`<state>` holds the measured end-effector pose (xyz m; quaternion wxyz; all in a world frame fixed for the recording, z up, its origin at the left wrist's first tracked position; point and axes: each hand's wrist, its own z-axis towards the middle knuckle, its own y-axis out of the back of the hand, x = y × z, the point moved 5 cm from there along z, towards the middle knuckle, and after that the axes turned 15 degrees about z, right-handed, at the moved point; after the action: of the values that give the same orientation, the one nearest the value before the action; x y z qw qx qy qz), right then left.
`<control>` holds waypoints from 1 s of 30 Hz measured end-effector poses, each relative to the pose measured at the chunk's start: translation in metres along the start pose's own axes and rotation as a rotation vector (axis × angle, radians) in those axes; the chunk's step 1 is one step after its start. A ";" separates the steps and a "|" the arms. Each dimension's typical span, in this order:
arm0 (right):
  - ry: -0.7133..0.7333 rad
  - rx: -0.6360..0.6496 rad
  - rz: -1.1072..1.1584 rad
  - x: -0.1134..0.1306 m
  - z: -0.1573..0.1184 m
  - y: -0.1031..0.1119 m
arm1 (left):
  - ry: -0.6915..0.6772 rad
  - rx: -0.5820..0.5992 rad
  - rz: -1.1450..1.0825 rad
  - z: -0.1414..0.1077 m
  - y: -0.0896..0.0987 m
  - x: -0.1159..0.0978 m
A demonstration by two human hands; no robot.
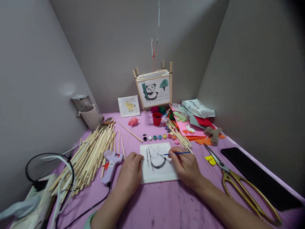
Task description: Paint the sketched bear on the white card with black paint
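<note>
A white square panel (147, 175) lies in front of me, bearing a black outline of a panda with a thick dark curve at its lower body. My right hand (186, 167) is closed round a thin blue brush (179, 153), whose tip is over the drawing. At the panel's left edge rests my left hand (131, 168), its fingers bent together against the border; the thumb side touches the panel. Just behind the panel is a row of small paint pots (155, 137), one of them black. A red cup (157, 119) with dark liquid stands farther back.
Wooden sticks (92, 159) and a purple glue gun (111, 167) lie left, near a cabled power strip (35, 203). Gold-handled scissors (225, 168) and a black phone (257, 178) are right. A panda lantern (154, 90) hangs behind; coloured sheets (181, 121) lie back right.
</note>
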<state>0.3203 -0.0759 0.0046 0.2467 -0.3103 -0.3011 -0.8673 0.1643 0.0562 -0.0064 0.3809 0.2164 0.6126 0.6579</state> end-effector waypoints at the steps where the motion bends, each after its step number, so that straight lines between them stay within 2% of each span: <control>1: 0.003 0.001 -0.004 0.000 0.000 0.000 | 0.000 -0.004 0.000 0.000 0.000 0.000; 30: 0.018 -0.009 -0.070 0.003 -0.001 0.005 | -0.002 -0.023 0.010 -0.001 0.002 0.000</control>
<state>0.3211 -0.0810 0.0074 0.2175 -0.2928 -0.3055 -0.8796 0.1633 0.0558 -0.0048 0.3806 0.2156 0.6035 0.6666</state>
